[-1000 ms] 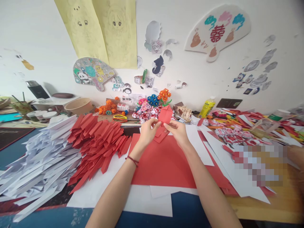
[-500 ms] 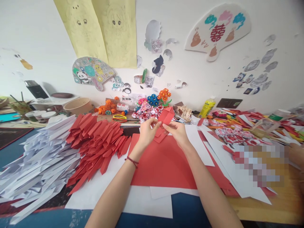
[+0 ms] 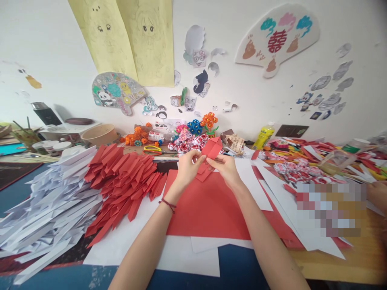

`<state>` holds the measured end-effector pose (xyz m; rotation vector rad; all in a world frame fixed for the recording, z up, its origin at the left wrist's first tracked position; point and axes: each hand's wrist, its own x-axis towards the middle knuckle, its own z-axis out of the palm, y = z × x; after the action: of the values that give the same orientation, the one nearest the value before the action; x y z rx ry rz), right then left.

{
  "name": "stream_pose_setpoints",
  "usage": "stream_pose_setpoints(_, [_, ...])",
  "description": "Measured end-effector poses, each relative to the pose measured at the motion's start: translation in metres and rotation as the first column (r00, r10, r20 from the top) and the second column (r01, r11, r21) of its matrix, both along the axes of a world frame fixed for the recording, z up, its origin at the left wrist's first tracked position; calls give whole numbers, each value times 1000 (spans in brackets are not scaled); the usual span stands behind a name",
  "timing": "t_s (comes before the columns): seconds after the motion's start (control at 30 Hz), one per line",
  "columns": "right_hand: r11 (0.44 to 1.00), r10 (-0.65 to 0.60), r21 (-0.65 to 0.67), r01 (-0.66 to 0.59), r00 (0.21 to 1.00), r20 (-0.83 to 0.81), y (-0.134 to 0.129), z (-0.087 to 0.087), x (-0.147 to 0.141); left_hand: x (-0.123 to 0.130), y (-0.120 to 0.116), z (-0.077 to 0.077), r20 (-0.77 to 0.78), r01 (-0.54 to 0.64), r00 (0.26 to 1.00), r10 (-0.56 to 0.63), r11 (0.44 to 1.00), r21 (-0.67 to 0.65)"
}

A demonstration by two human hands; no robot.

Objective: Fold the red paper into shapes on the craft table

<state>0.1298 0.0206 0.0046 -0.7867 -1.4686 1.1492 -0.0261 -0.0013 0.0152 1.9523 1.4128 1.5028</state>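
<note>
Between my two hands I hold a small folded piece of red paper (image 3: 213,148), tilted, with its upper end showing above the fingers and its lower end below them. My left hand (image 3: 191,165) pinches it from the left, thumb against the paper. From the right, my right hand (image 3: 223,166) pinches the same piece, its thumb close to the other. Under the hands lies a large red sheet (image 3: 208,213), on top of white paper (image 3: 193,262). A heap of folded red strips (image 3: 123,177) is left of my left hand.
Folded white strips (image 3: 57,201) are piled at the far left. Paper flowers (image 3: 186,143) and a snack bag (image 3: 234,141) stand at the back. A yellow bottle (image 3: 263,136) and loose white sheets (image 3: 290,205) are on the right. Another person's hand (image 3: 377,195) shows at the right edge.
My hands and the folded red paper stay almost in place. The paper has shifted only very slightly in my fingers.
</note>
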Motion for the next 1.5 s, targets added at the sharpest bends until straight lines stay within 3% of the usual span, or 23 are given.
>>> stream_pose_setpoints(0.3, [1000,-27,14,27,1000,1,0,-1,-1,1,0,-1,-12,12,1000,-12,1000,14])
stream_pose_setpoints(0.47, [999,-53,11,53,999,4,0,0,-1,-1,-1,2,78,13,997,-12,1000,-13])
stream_pose_setpoints(0.77, [1000,-5,21,6,1000,-18,-3,1,-1,-4,-1,3,96,19,995,-22,999,30])
stream_pose_setpoints(0.9, [999,-22,27,23,999,-24,-2,2,0,-4,1,1,114,102,988,-102,995,6])
stream_pose_setpoints(1.27, [998,-37,42,39,999,-38,-3,3,-1,-2,-2,2,4,146,989,-146,989,-16])
stream_pose_setpoints(1.43, [999,-33,17,34,997,-70,-2,1,-2,2,-1,-2,-62,48,997,-47,999,10])
stream_pose_setpoints(1.5, [999,-33,13,34,996,-87,-2,0,-3,2,-1,-3,-58,69,996,-70,997,-15])
